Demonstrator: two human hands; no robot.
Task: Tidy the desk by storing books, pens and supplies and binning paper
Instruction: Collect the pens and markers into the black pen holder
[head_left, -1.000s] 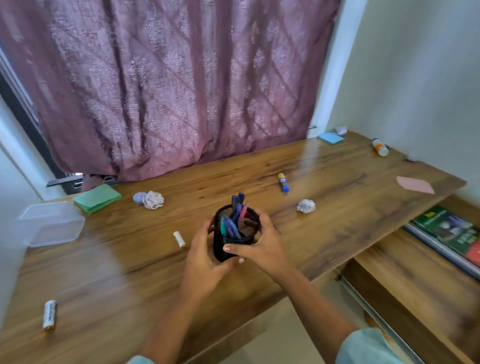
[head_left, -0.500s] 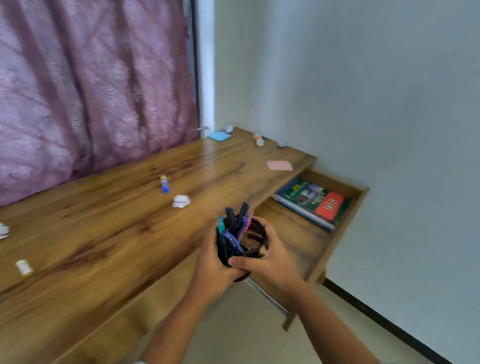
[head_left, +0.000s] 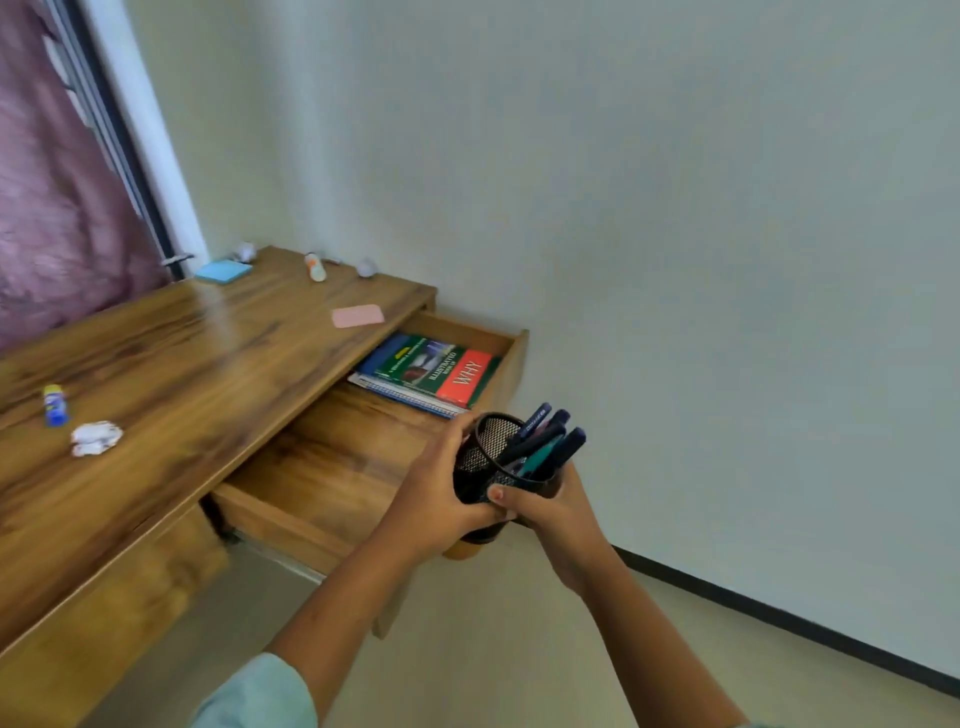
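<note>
A black mesh pen holder (head_left: 488, 457) with several pens (head_left: 545, 441) leaning right is gripped between my left hand (head_left: 436, 499) and my right hand (head_left: 550, 509). It hangs above the front right corner of the open wooden drawer (head_left: 322, 483). Stacked books (head_left: 431, 371), green and red on top, lie at the drawer's far end. On the desk (head_left: 171, 364) lie a crumpled paper ball (head_left: 96, 439), a blue glue stick (head_left: 54, 405), a pink sticky pad (head_left: 358, 315) and a blue sticky pad (head_left: 223, 271).
A white tube (head_left: 315, 267) and small crumpled papers (head_left: 366, 268) sit near the desk's far corner by the wall. A mauve curtain (head_left: 52, 208) hangs at the left. Bare floor (head_left: 519, 649) runs under my arms to the wall's dark skirting.
Both hands have lifted the pen holder off the desk and carried it right, over the open drawer. The view has swung right, and the holder now tilts to the right.
</note>
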